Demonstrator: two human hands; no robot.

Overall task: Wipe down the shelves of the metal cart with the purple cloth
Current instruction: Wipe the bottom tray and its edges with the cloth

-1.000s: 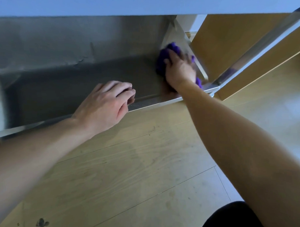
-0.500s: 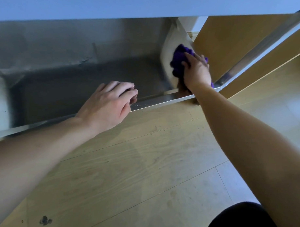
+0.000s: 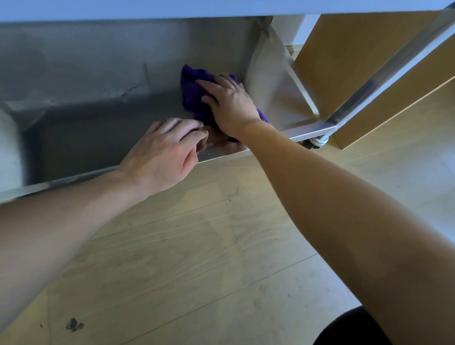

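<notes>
The metal cart's bottom shelf [image 3: 98, 139] is a shiny steel tray seen from above, under an upper shelf [image 3: 175, 5]. My right hand [image 3: 230, 105] presses the purple cloth [image 3: 191, 92] flat on the bottom shelf, right of its middle. Part of the cloth is hidden under my palm. My left hand [image 3: 165, 152] curls over the shelf's front rim [image 3: 222, 152], fingers bent onto the lip, just in front of my right wrist.
A steel corner post [image 3: 395, 67] rises at the right, with a caster [image 3: 319, 142] below it. A wooden cabinet [image 3: 354, 47] stands behind the post. Wood-grain floor [image 3: 205, 262] lies in front, with a dark mark [image 3: 74, 324] at lower left.
My right hand has slid the cloth leftward from the shelf's right end wall toward the middle. My left hand stays on the front rim.
</notes>
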